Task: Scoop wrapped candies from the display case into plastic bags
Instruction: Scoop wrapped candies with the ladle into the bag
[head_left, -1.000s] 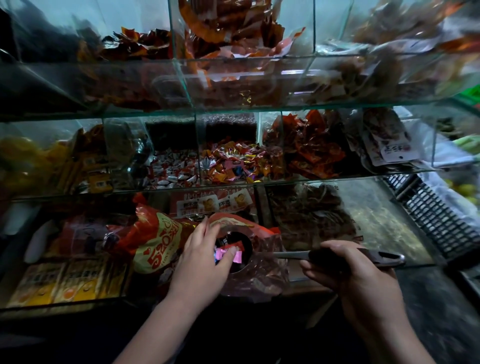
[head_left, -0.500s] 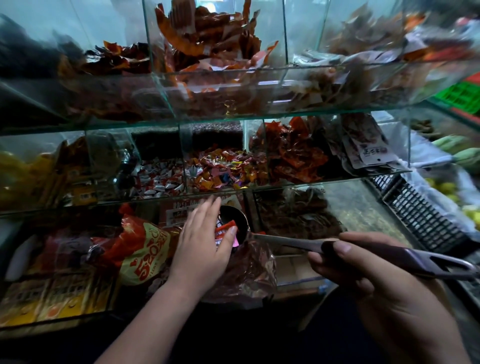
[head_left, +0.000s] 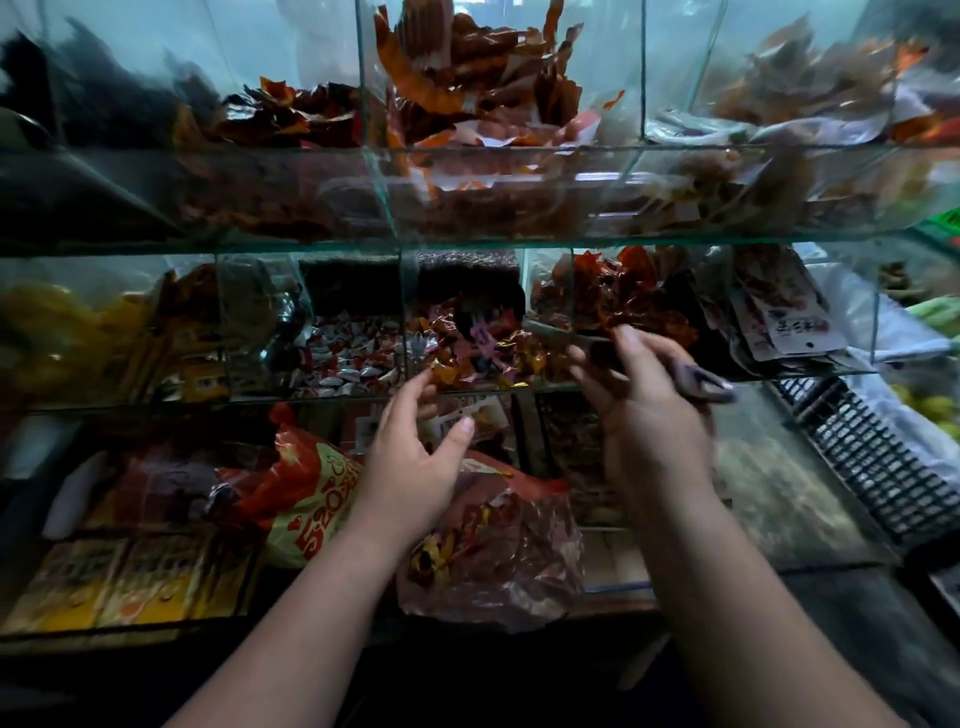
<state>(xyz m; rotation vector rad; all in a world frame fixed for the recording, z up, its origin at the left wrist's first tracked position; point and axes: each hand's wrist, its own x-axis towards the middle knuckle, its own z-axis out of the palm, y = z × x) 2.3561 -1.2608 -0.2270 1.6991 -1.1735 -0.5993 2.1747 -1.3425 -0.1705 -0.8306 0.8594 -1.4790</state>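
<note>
Head view: right hand (head_left: 649, 431) holds scoop (head_left: 702, 387), left hand (head_left: 410, 467) wide, glass pane (head_left: 358, 387) fronting candies (head_left: 467, 358).

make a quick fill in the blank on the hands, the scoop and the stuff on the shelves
1. The right hand grips the scoop by its ___.
2. The left hand holds ___, its fingers spread.
3. The scoop's bowl, blurred, is at the mixed candies on the ___ shelf.
4. The red bag printed 520 lies to the ___ of the left hand.

Missing words: handle; nothing; middle; left
</note>
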